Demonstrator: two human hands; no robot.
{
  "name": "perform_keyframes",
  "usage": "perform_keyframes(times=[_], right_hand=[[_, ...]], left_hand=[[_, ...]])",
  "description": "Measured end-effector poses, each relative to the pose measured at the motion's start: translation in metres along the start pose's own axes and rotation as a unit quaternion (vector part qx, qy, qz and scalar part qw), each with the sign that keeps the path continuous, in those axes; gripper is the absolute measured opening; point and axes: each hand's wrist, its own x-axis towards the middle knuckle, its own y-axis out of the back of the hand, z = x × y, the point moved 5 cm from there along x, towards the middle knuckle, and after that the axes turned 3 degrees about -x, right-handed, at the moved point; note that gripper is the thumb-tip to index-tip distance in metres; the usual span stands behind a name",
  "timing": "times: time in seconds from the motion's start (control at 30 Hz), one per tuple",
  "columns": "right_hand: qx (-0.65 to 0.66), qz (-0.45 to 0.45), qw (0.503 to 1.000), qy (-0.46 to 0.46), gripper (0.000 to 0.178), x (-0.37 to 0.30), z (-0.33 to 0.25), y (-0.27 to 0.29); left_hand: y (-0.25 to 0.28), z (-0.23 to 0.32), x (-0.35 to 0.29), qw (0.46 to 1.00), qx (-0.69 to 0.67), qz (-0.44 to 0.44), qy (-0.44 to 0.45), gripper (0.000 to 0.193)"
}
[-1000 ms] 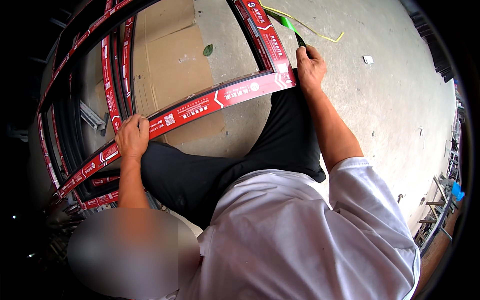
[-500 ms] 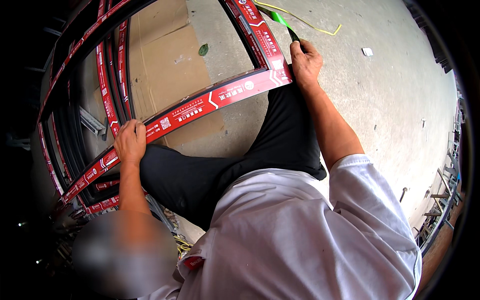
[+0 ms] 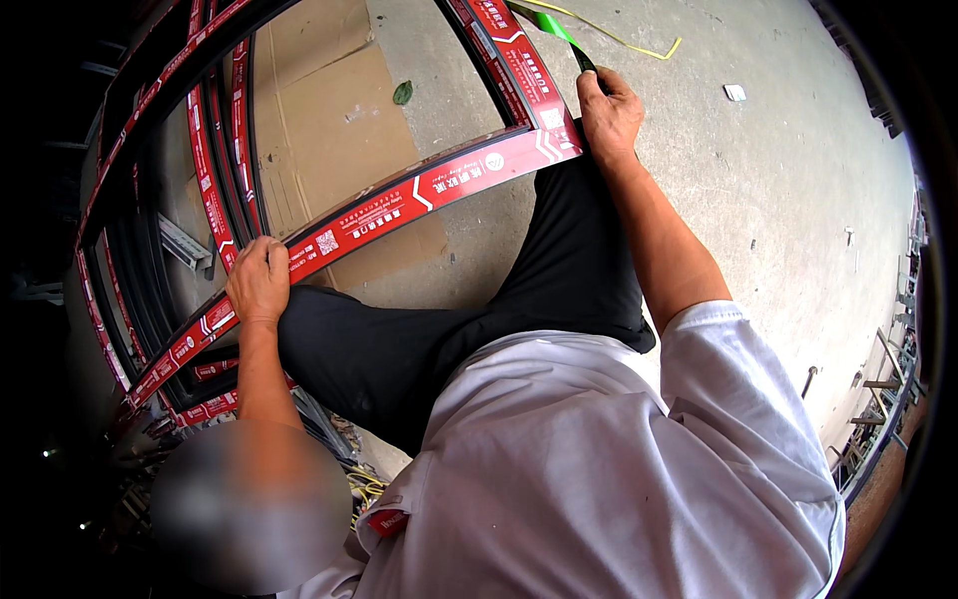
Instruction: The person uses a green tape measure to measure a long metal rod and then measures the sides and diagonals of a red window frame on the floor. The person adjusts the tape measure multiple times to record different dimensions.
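A large window frame (image 3: 399, 205) wrapped in red printed film slants across in front of me, its near bar above my legs. My left hand (image 3: 259, 282) is closed over that bar toward its left part, fingers curled over the far edge. Just beyond the frame's right corner, my right hand (image 3: 612, 115) pinches a green-and-black strip (image 3: 561, 35) between thumb and fingers. The strip runs from the hand up and left, twisting to show its bright green side, and passes behind the frame's right bar. The fingertips of my left hand are partly hidden.
More red-wrapped frames (image 3: 202, 160) lie on the left. Flattened cardboard (image 3: 339, 110) with a green leaf (image 3: 402, 93) shows through the frame. A yellow strap (image 3: 624, 43) and a white scrap (image 3: 734, 93) are on the concrete floor. Metal pieces (image 3: 883, 384) line the right edge.
Very little differs. My right hand and the frame's right corner sit slightly higher in the picture; both hands keep their grips.
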Motion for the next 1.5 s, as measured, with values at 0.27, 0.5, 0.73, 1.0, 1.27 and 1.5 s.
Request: perform_keyframes(times=[0.27,0.5,0.73,1.0,1.27,1.5], right_hand=[[0.0,0.001,1.0,0.002,0.038,0.0027,0.0054,-0.0007],[-0.003,0.003,1.0,0.001,0.039,0.0031,0.005,-0.0003],[0.003,0.005,1.0,0.0,0.039,0.0021,0.0044,-0.0001],[-0.006,0.0,1.0,-0.008,0.04,0.0023,0.0049,-0.0003],[-0.003,0.002,1.0,-0.007,0.04,0.0034,0.0065,-0.0014],[-0.004,0.003,1.0,-0.01,0.039,0.0012,0.0062,-0.0017]], left_hand=[[0.0012,0.003,-0.0001,1.0,0.003,-0.001,0.003,0.035],[0.0009,0.0024,0.0001,1.0,0.008,0.0,0.0,0.034],[0.0006,0.0026,-0.0002,1.0,-0.001,0.004,-0.009,0.033],[0.0007,0.0021,-0.0002,1.0,-0.001,0.004,-0.006,0.033],[0.0022,0.0029,-0.0001,1.0,0.003,-0.001,0.001,0.033],[0.0033,0.0027,-0.0014,1.0,-0.001,0.004,-0.002,0.033]])
